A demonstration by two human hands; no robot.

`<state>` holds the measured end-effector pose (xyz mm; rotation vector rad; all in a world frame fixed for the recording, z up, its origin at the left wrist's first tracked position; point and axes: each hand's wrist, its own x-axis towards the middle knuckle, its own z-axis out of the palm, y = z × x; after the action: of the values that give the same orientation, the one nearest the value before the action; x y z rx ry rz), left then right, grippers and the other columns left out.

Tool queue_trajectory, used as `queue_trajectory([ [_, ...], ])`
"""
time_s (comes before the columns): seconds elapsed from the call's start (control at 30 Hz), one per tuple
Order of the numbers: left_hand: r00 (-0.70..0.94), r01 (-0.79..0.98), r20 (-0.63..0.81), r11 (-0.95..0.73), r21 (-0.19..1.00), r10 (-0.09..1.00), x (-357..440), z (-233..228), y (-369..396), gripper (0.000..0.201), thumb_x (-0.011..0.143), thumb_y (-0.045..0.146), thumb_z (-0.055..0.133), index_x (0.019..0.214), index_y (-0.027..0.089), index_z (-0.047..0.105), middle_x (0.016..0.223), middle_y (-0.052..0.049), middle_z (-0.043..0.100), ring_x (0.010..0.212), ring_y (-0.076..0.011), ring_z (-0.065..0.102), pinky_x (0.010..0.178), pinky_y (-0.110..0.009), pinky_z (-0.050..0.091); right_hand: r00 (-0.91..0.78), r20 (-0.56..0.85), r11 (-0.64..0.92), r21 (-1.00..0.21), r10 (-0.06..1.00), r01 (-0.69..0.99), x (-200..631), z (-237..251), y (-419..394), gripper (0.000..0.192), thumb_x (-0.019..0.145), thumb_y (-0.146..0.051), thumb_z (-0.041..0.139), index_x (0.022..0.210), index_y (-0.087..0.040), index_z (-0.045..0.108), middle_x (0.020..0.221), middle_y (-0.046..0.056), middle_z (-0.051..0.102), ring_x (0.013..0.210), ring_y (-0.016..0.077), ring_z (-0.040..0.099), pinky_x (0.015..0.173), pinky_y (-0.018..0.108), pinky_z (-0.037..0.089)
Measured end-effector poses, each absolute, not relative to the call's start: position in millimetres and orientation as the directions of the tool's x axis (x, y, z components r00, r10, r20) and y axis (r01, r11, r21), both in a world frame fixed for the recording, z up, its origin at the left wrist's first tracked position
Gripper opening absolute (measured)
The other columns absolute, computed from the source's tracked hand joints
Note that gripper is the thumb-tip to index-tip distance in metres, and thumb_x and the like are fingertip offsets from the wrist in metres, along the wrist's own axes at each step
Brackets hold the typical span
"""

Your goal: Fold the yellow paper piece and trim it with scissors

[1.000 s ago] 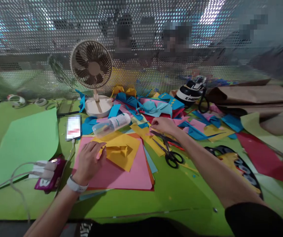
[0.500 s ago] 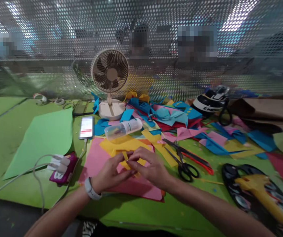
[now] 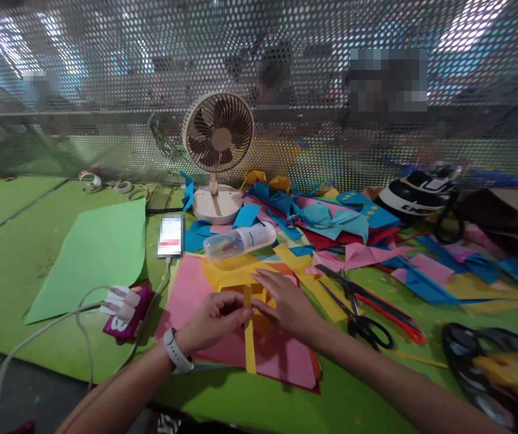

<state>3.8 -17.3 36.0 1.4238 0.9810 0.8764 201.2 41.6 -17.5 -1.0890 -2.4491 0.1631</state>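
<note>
My left hand (image 3: 220, 318), with a white watch on its wrist, pinches a narrow yellow paper strip (image 3: 250, 349) between thumb and fingers. The strip runs upright in the view, its lower end hanging over the pink paper (image 3: 196, 343). Around a folded yellow paper piece (image 3: 265, 325) curve the thumb and fingers of my right hand (image 3: 290, 301); its thumb tip is close to the strip. Whether the strip is joined to the folded piece cannot be made out. Behind both hands lies a larger yellow sheet (image 3: 220, 272).
Black scissors (image 3: 367, 328) and a red cutter (image 3: 403, 316) lie right of my hands. Beyond stand a clear bottle (image 3: 241, 241) on its side, a fan (image 3: 218, 205) and coloured paper scraps (image 3: 326, 217). A phone (image 3: 170, 235), cabled charger (image 3: 121, 304) and glue gun (image 3: 512, 374) flank the work.
The yellow strip now hangs down in full view between my hands. My right hand's fingers have spread and moved a little away from the left. The view has shifted left.
</note>
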Motion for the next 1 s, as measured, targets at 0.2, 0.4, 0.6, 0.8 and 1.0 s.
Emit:
queue_trajectory([
  [0.2, 0.413, 0.078, -0.034, 0.001, 0.997, 0.91, 2.3, 31.9, -14.2, 0.024, 0.087, 0.033, 0.056, 0.072, 0.014, 0.059, 0.068, -0.001, 0.053, 0.068, -0.0117, 0.05, 0.066, -0.024, 0.039, -0.6, 0.399, 0.702, -0.188, 0.694, 0.687, 191.7, -18.5, 62.8, 0.023, 0.09, -0.016, 0.047, 0.098, -0.019, 0.068, 0.095, 0.006, 0.072, 0.086, 0.0194, 0.065, 0.077, 0.032, 0.047],
  [0.4, 0.441, 0.106, -0.072, 0.028, 0.994, 0.894, 2.3, 28.3, -12.8, 0.029, 0.085, 0.037, 0.057, 0.068, 0.014, 0.055, 0.065, 0.0, 0.051, 0.067, -0.0119, 0.051, 0.062, -0.023, 0.038, -0.541, 0.431, 0.65, -0.156, 0.722, 0.744, 179.7, -16.7, 88.8, 0.026, 0.089, -0.015, 0.046, 0.103, -0.018, 0.067, 0.1, 0.009, 0.071, 0.091, 0.0242, 0.062, 0.08, 0.038, 0.043],
  [0.6, 0.402, 0.062, -0.12, 0.104, 0.993, 0.908, 1.6, 23.7, -10.3, 0.038, 0.083, 0.048, 0.058, 0.065, 0.014, 0.055, 0.063, 0.0, 0.054, 0.064, -0.0115, 0.053, 0.062, -0.023, 0.041, -0.527, 0.478, 0.656, -0.151, 0.703, 0.739, 199.5, -6.5, 76.4, 0.033, 0.086, -0.027, 0.052, 0.113, -0.012, 0.063, 0.11, 0.011, 0.068, 0.1, 0.0268, 0.061, 0.088, 0.041, 0.044],
  [0.8, 0.405, -0.058, -0.195, 0.238, 0.97, 0.893, 1.1, 22.7, -8.8, 0.042, 0.082, 0.054, 0.057, 0.082, 0.012, 0.061, 0.072, -0.006, 0.064, 0.067, -0.0148, 0.062, 0.065, -0.028, 0.048, -0.449, 0.472, 0.58, -0.178, 0.759, 0.795, 264.7, 1.1, 44.6, 0.034, 0.092, -0.036, 0.041, 0.102, -0.016, 0.068, 0.102, 0.01, 0.071, 0.098, 0.0259, 0.064, 0.088, 0.041, 0.047],
  [1.0, 0.324, -0.011, -0.258, 0.277, 0.961, 0.91, 0.7, 20.6, -5.3, 0.039, 0.082, 0.05, 0.059, 0.09, 0.012, 0.062, 0.066, -0.003, 0.063, 0.06, -0.0126, 0.06, 0.057, -0.023, 0.045, -0.241, 0.166, 0.278, -0.257, 0.956, 0.925, 343.0, 19.3, 16.3, 0.037, 0.086, -0.049, 0.043, 0.09, -0.023, 0.069, 0.095, 0.01, 0.072, 0.084, 0.0298, 0.067, 0.07, 0.042, 0.052],
])
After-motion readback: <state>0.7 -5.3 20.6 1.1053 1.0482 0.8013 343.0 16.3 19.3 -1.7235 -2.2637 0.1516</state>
